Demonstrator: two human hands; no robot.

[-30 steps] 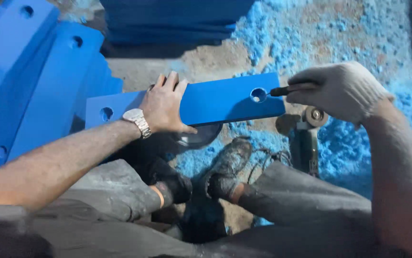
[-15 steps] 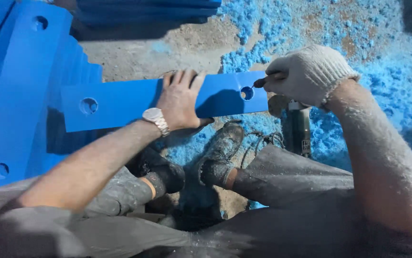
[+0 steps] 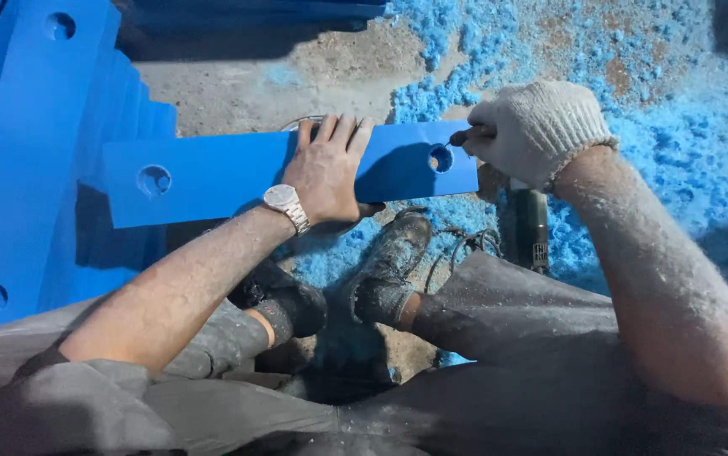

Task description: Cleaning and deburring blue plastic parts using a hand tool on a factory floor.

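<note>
A long flat blue plate (image 3: 212,173) with a round hole near each end lies across in front of me, above my shoes. My left hand (image 3: 327,169), bare with a silver wristwatch, presses flat on the plate's middle, fingers spread over its far edge. My right hand (image 3: 534,131), in a white knit glove, is closed around a small dark hand tool (image 3: 463,133) whose tip sits at the right-hand hole (image 3: 441,158).
A stack of similar blue plates (image 3: 35,160) stands at the left. Blue shavings (image 3: 659,101) cover the ground at the right and back. A dark power tool (image 3: 531,224) with a cable lies under my right hand. My two dusty shoes (image 3: 385,270) rest below the plate.
The view has shifted, so the plate and both hands sit lower and more central. My left hand stays flat on the plate; the tool tip has stayed at the right hole.
</note>
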